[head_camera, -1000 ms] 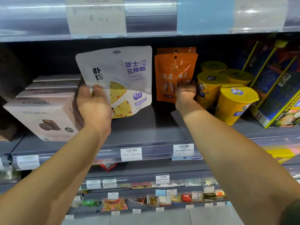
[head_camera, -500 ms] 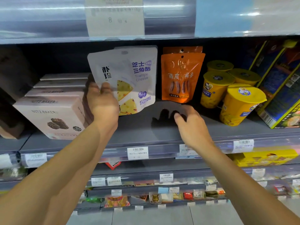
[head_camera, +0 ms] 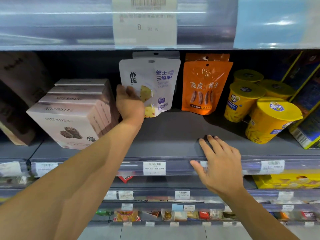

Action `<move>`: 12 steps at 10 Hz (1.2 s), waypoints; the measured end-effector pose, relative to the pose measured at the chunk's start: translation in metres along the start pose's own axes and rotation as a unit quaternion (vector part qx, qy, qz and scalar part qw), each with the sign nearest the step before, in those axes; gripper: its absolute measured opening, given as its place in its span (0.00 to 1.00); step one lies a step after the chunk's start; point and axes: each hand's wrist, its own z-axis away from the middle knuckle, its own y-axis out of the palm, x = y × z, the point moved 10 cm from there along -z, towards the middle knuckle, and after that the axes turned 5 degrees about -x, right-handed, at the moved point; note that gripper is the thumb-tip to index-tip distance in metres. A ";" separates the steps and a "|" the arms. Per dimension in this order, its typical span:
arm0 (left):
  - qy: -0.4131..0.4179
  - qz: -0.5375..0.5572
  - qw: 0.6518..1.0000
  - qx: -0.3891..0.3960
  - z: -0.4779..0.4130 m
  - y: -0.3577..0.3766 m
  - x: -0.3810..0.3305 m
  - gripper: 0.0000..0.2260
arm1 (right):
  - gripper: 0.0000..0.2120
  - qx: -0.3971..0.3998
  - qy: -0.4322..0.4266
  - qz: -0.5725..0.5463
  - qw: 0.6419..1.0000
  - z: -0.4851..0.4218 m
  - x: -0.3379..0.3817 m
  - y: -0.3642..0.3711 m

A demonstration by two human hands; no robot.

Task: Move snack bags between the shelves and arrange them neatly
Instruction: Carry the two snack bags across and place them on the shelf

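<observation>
My left hand [head_camera: 129,103] grips the lower left corner of a white cheese snack bag [head_camera: 155,84] and holds it upright at the back of the grey shelf [head_camera: 173,135]. A second white bag [head_camera: 155,54] peeks out behind it. To the right stand two orange snack bags [head_camera: 206,87], one behind the other. My right hand [head_camera: 218,163] hovers with fingers spread over the shelf's front edge and holds nothing.
Pink Nitz Baker boxes [head_camera: 69,118] stand left of the white bag. Yellow cups [head_camera: 270,118] and dark blue boxes [head_camera: 308,104] fill the right side. A price rail [head_camera: 154,168] runs along the shelf front, with lower shelves of small snacks [head_camera: 173,214] beneath.
My right hand let go of the orange bag and pulled back to the shelf's front edge. My left hand moved the white bag right, next to the orange bags.
</observation>
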 end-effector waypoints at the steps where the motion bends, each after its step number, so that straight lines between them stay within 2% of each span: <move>1: -0.017 -0.027 0.998 0.047 -0.011 0.014 0.007 0.06 | 0.33 -0.004 0.008 -0.007 1.000 -0.001 -0.002 0.002; 2: 0.008 -0.075 0.995 0.064 -0.028 0.026 0.015 0.05 | 0.33 -0.003 0.008 -0.008 1.000 -0.002 -0.002 0.003; 4: -0.045 -0.089 0.991 0.089 -0.045 0.038 0.035 0.15 | 0.33 -0.004 0.008 -0.001 1.000 -0.002 -0.002 0.002; 8: -0.016 -0.181 0.975 0.127 -0.053 0.053 0.044 0.15 | 0.32 -0.015 0.010 0.000 1.000 -0.002 -0.002 0.002; 10: -0.026 -0.179 0.971 0.155 -0.054 0.055 0.043 0.16 | 0.33 -0.009 0.010 0.001 1.000 -0.002 -0.001 0.001; 12: -0.072 -0.144 0.969 0.186 -0.033 0.042 0.051 0.20 | 0.33 -0.005 0.010 -0.003 1.000 -0.001 -0.001 -0.001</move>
